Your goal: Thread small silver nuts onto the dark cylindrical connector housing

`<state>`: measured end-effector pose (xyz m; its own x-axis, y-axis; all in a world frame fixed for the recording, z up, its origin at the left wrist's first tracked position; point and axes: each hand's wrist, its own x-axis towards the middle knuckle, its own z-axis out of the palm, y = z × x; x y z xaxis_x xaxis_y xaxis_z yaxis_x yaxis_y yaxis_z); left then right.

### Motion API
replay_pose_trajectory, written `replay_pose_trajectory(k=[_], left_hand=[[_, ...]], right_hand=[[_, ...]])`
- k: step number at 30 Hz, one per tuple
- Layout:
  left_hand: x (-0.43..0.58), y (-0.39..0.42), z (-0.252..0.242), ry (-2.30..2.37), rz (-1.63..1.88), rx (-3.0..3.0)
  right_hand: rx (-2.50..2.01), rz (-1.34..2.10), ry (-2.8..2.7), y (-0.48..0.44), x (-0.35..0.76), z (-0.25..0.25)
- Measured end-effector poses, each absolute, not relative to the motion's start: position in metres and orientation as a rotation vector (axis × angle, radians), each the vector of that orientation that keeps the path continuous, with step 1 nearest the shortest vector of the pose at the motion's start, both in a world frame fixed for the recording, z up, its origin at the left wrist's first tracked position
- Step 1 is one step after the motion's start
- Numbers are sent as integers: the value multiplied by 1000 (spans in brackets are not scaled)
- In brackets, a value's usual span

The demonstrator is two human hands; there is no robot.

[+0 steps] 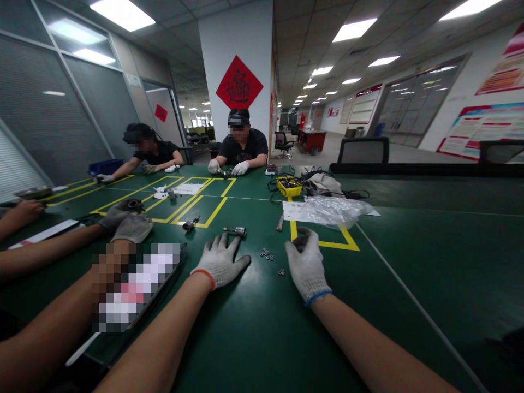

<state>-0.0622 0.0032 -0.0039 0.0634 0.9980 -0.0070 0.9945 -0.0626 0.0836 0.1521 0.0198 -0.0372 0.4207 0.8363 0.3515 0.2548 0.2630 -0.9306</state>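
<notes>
The left forearm (166, 330) and right forearm (364, 338) are pointing toward the far edge of the table (262, 327). The gloved left hand (219, 260) is resting palm down, fingers spread. The gloved right hand (308, 263) is holding its fingers curled inward; whether they are meeting the thumb is unclear.

Ceiling panels (354, 30) light a white pillar (235, 33), glass partitions (98, 93) and a distant reddish desk (316, 143)

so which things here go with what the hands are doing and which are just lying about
Likely in use:
small metal rings, between left hand and right hand
shafted metal part, near left hand

Likely just lying about:
yellow tray
clear plastic bag
</notes>
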Motion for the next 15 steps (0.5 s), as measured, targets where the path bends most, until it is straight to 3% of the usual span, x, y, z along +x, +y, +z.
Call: replay_pose_trajectory(k=[15], left_hand=[[-54,79,-9,2188,13,2195]], right_hand=[[-1202,599,-1165,19,147,-33]])
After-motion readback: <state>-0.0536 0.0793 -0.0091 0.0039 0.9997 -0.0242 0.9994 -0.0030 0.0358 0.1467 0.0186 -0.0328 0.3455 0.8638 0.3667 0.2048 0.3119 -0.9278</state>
